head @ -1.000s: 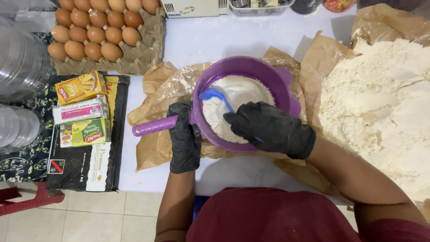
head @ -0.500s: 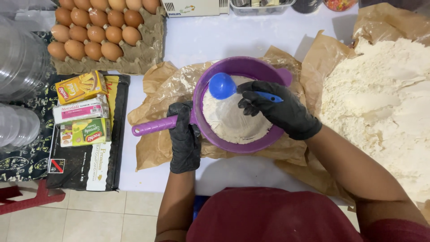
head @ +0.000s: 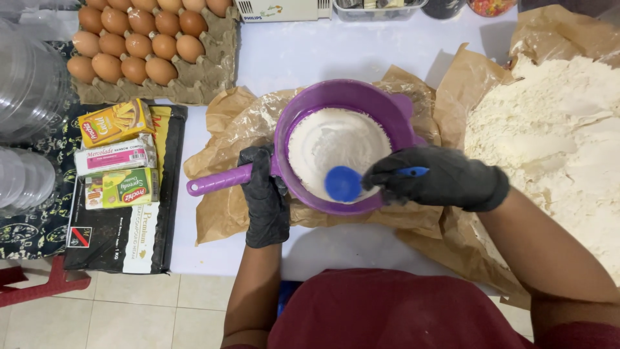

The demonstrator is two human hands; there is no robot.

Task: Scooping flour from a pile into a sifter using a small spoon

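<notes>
A heap of sifted flour [head: 555, 142] lies on brown paper [head: 465, 97] beyond the right hand [head: 445, 178], whose fingers pinch a blue spoon [head: 343, 183] over the purple sieve [head: 342, 145], its bowl by the flour inside. The left hand [head: 266, 197] wraps the sieve handle [head: 216, 183], steadying it above the paper.

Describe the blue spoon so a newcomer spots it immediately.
Start at the purple sieve on brown paper at the table's middle. Over its near rim, the right hand holds the blue spoon; it is the only blue thing among purple plastic and white flour.
</notes>
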